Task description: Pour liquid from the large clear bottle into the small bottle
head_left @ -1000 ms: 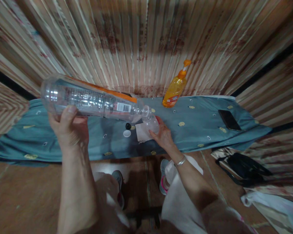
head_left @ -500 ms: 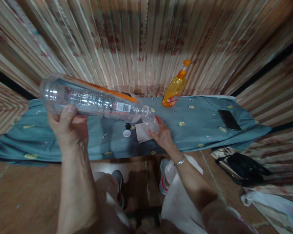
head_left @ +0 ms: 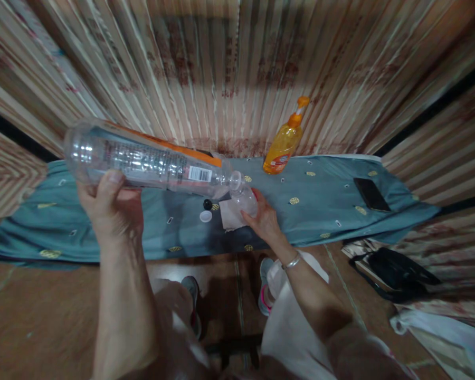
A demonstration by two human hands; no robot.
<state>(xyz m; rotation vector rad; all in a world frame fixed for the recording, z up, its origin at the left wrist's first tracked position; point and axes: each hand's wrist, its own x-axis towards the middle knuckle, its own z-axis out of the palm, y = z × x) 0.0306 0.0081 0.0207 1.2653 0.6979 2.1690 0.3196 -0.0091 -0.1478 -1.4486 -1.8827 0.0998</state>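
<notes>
Mid-pour | left hand [head_left: 111, 208] gripped tipped big clear bottle [head_left: 150, 163], mouth at small bottle [head_left: 246, 200] | right hand [head_left: 266, 219] closed around it on teal cloth [head_left: 320, 211] | caps [head_left: 206, 211] off, recapping left

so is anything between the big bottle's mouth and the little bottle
Nothing visible. The large clear bottle, tipped in the left hand, has its mouth right at the small bottle held by the right hand.
</notes>
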